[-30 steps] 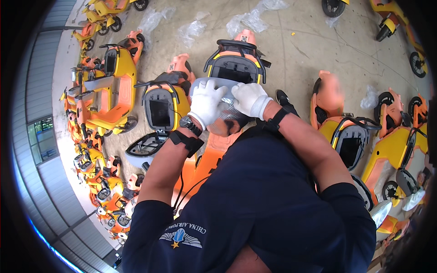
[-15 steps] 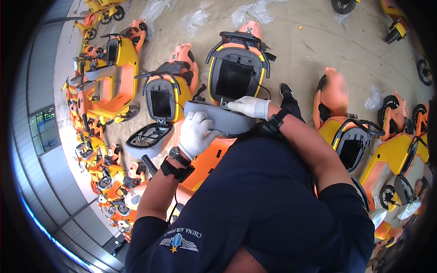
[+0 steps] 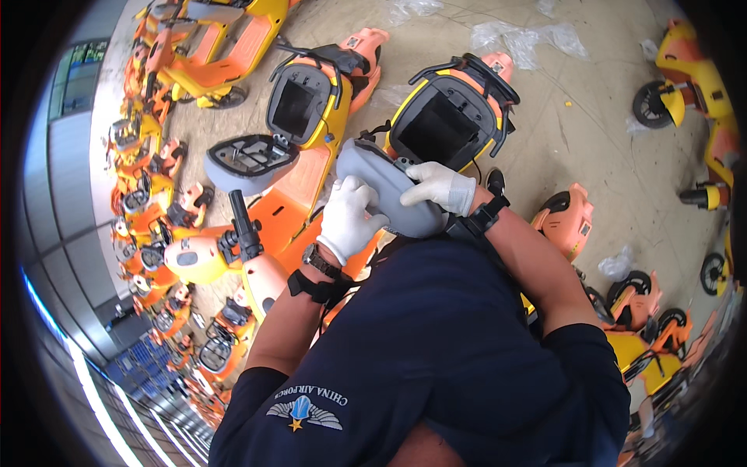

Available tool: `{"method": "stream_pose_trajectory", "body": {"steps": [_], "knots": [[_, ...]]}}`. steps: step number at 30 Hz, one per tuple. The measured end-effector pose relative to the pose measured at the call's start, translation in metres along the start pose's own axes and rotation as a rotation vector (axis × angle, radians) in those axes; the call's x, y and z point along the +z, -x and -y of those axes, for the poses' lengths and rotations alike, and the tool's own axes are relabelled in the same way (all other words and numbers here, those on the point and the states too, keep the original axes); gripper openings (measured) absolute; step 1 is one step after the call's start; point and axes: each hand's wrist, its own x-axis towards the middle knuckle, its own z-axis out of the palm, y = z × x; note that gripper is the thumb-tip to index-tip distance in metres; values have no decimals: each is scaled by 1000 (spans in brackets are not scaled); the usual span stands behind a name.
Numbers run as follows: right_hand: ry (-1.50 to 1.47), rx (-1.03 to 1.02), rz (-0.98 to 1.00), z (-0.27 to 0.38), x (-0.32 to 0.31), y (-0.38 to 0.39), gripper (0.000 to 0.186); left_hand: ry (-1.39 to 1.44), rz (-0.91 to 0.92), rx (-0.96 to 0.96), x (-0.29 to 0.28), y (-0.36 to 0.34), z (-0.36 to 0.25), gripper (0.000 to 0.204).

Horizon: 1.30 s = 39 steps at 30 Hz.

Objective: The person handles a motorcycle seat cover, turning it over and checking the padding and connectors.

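The smooth grey scooter seat (image 3: 383, 184) is now tilting clear of the black open compartment (image 3: 440, 132), by its near edge, allowing access; the right white-gloved hand (image 3: 440, 187) is pinching the seat's rim; the left white-gloved hand (image 3: 348, 218) is curling alongside, grip unclear.

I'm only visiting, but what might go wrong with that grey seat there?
Pinching: the right hand has its fingers close to the small metal bracket at the grey seat, so a sudden shift might nip them.

Dropping: the compartment beyond gapes open, so a small loose part could fall in.
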Motion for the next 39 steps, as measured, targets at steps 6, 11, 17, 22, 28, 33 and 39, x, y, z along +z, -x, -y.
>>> {"method": "stream_pose_trajectory", "body": {"steps": [6,11,17,22,28,33,39], "knots": [[324,-26,-131,32,6,14,36,21,-16,-220,7,8,-11,30],[218,74,-28,38,1,25,25,16,-20,-261,11,9,-14,31],[10,84,131,49,-2,22,33,21,-39,-253,14,10,-11,31],[25,36,204,54,-2,25,44,97,-187,-238,25,21,-11,32],[-35,115,344,63,-3,25,60,279,-327,-419,41,35,-16,33],[-14,113,333,54,1,14,54,692,-298,-752,54,52,-8,39],[-61,81,363,72,16,25,59,834,-151,-810,50,57,-3,37]]}}
